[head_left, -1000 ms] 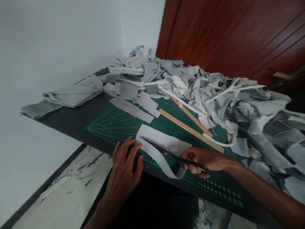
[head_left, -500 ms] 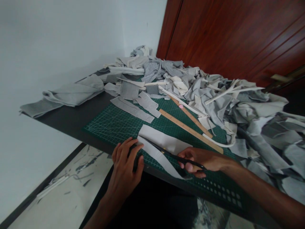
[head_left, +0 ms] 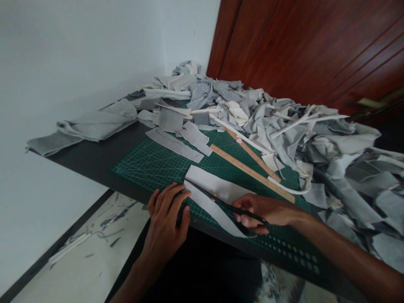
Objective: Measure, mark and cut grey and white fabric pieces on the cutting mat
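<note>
My right hand [head_left: 257, 208] is closed around the black handles of a pair of scissors [head_left: 221, 202]. The blades lie along a pale grey piece of fabric [head_left: 217, 185], their tips close to its left end. A narrow strip [head_left: 222, 214] of the same fabric hangs off along the near side of the blades, curving toward the table edge. My left hand [head_left: 168, 214] rests with its fingers stretched out, the fingertips touching the fabric's left end near the scissor tips. Underneath is a green cutting mat [head_left: 135, 168].
Two wooden rulers [head_left: 252, 172] lie beyond the fabric, with cut grey pieces [head_left: 173, 144] to their left. A large heap of grey scraps [head_left: 284, 134] covers the back and right. Folded fabric [head_left: 97, 120] lies at left. Scraps litter the floor [head_left: 85, 265].
The scissors and my right hand have shifted slightly left along the fabric, and the handles look closer together. My left hand stays almost in place.
</note>
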`<state>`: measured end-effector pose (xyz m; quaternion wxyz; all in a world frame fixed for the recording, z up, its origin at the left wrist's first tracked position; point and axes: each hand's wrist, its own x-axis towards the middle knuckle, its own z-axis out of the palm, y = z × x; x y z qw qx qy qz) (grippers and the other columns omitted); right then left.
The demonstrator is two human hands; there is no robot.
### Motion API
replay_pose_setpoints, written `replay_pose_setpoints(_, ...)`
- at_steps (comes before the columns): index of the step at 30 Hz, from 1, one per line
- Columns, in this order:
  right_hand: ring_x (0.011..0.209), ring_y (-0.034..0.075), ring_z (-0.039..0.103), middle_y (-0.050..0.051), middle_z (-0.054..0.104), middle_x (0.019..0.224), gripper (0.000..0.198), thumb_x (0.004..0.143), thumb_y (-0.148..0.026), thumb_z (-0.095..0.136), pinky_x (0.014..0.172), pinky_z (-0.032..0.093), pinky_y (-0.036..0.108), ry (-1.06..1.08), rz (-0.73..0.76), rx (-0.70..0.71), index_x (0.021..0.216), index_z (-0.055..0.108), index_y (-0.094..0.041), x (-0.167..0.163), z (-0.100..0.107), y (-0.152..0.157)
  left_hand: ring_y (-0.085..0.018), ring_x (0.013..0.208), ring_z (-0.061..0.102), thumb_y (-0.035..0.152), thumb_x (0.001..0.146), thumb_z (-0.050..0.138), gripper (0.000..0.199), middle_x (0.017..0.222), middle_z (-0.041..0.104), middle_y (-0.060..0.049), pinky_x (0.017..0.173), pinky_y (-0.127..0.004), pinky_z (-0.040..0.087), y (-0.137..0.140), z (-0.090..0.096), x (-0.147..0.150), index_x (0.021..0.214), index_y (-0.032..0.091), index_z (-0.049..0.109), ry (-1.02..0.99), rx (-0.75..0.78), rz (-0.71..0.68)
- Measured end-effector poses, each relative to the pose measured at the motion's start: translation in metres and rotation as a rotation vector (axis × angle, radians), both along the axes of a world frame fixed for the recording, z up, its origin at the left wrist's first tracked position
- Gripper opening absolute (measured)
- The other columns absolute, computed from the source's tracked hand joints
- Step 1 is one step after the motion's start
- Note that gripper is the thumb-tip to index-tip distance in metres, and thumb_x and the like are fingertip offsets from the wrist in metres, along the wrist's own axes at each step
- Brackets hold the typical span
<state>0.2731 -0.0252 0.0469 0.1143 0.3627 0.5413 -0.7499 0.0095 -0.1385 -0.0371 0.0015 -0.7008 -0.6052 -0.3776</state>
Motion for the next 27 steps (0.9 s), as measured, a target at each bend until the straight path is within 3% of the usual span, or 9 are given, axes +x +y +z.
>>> replay_pose_setpoints(20,0.036,0.001,0.038,-0.012,0.048,0.052,0.049,0.075,-0.053,0.088,0.033,0.025,0.014,-0.015,-0.084,-0.014,0.079,0.055,-0.017,-0.004,-0.001,-0.002,-0.029,0.134,0.058,0.018,0.102,0.05,0.03,0.135,0.067,-0.011,0.122,-0.052,0.028,0.001,-0.002,-0.001,0.129,0.022,0.062,0.031,0.017,0.015)
replay_pose_setpoints(27,0.038,0.001,0.032,-0.01,0.051,0.062,0.051,0.074,-0.055,0.089,0.034,0.025,0.016,0.072,-0.141,0.027,0.084,0.056,-0.017,0.033,-0.001,-0.002,-0.029,0.135,0.057,0.017,0.103,0.049,0.029,0.134,0.066,-0.012,0.123,-0.052,0.028,0.001,-0.002,-0.002,0.13,0.022,0.06,0.056,0.008,0.007)
